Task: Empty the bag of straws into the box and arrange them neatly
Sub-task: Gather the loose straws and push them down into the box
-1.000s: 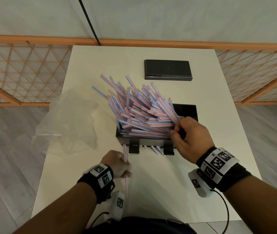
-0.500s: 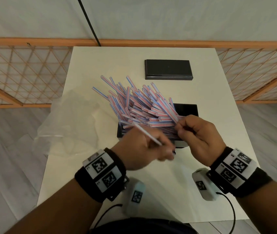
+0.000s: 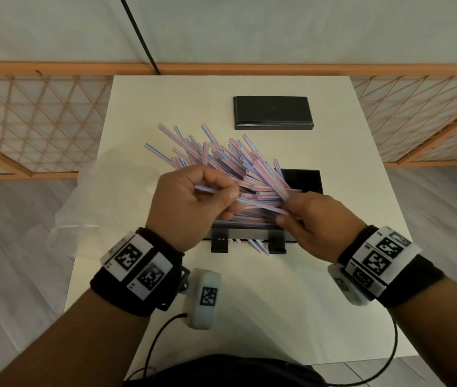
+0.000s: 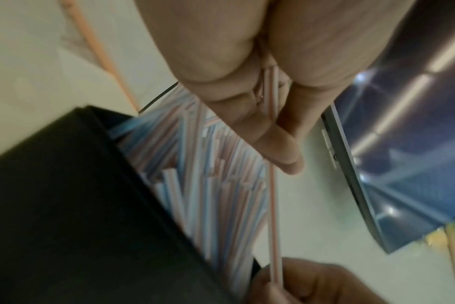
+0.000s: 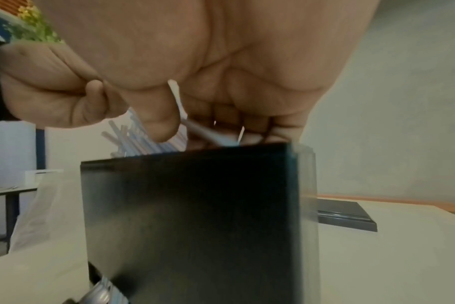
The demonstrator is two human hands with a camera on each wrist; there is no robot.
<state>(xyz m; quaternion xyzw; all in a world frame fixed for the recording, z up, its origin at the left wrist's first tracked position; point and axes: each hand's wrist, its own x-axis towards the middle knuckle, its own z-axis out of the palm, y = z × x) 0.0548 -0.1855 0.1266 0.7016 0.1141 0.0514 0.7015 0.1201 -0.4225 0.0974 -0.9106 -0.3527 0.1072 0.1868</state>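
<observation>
A loose pile of pink-and-blue striped straws (image 3: pixel 221 160) fans out up and to the left from the open black box (image 3: pixel 304 180). My left hand (image 3: pixel 221 191) is above the box's left half and pinches a single straw (image 3: pixel 252 202) that lies across the pile; the same straw (image 4: pixel 272 205) runs down to the right hand in the left wrist view. My right hand (image 3: pixel 288 213) grips the near right ends of the straws over the box's front wall (image 5: pixel 190 216). The empty clear bag (image 3: pixel 96 208) lies at the left.
The black lid (image 3: pixel 273 113) lies flat at the back of the white table (image 3: pixel 277 303). A few straw ends (image 3: pixel 255 243) poke out under the box's front between its two feet. An orange lattice fence (image 3: pixel 26 121) surrounds the table.
My left hand lifted one straw from the table near the front edge and carried it up over the pile. My right hand stayed at the straws' right ends.
</observation>
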